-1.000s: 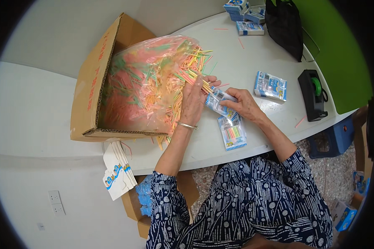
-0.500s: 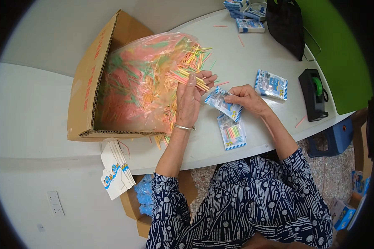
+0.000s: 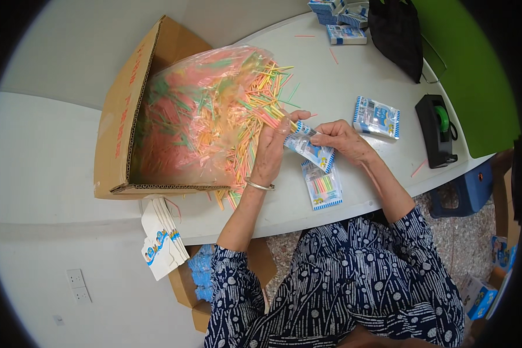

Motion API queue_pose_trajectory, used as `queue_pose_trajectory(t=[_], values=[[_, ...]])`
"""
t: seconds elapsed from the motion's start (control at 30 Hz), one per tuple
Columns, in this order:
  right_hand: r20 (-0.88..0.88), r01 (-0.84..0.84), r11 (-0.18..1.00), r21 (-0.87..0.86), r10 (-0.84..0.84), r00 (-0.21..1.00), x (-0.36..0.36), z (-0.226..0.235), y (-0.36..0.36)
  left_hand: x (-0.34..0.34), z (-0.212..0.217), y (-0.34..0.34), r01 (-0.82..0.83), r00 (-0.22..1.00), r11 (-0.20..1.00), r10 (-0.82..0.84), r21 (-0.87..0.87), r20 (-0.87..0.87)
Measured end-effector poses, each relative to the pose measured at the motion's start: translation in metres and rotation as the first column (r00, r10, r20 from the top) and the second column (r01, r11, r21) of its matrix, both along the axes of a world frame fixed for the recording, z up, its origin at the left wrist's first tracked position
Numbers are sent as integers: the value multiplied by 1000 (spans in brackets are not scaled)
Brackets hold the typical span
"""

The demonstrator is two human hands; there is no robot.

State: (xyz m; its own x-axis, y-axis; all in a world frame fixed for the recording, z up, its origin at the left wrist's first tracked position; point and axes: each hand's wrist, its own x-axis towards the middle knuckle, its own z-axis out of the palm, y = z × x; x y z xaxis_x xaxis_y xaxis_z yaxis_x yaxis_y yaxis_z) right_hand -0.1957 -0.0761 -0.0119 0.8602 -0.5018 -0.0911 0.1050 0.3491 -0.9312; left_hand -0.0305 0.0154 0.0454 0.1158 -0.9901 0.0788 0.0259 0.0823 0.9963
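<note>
The left hand [image 3: 271, 152] lay curled over the near right edge of a heap of coloured plastic sticks [image 3: 226, 116], its fingers bent around a small bunch of them; how tightly it gripped could not be told. The sticks, pink, yellow, orange and green, spilled out of a clear plastic bag [image 3: 197, 110] that sat inside a cardboard box [image 3: 119, 116] tipped on its side at the left of the pale table [image 3: 342, 75]. The right hand [image 3: 345, 139] was closed in a pinch on a small blue-and-white packet [image 3: 310, 148], held just right of the left hand with its open end toward the sticks. Directly nearer, flat on the table, lay a filled packet [image 3: 323, 187] with coloured sticks showing through its clear face. Another filled packet [image 3: 377, 118] lay to the right, and beyond it a black tape dispenser [image 3: 436, 130] with a green roll stood near the table's right edge. A black bag [image 3: 397, 35] and a few more packets [image 3: 339, 17] rested at the far side. A stack of empty white sleeves [image 3: 162, 243] hung at the near left edge of the table.
</note>
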Motion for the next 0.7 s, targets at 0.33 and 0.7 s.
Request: queue_pose_trajectory(t=[0.33, 0.7], values=[[41, 54, 993, 106, -59, 997, 22, -1, 3, 12, -14, 2, -41, 999, 999, 41, -15, 12], [163, 64, 994, 88, -78, 983, 68, 7, -11, 71, -10, -1, -332, 938, 942, 336, 54, -87]])
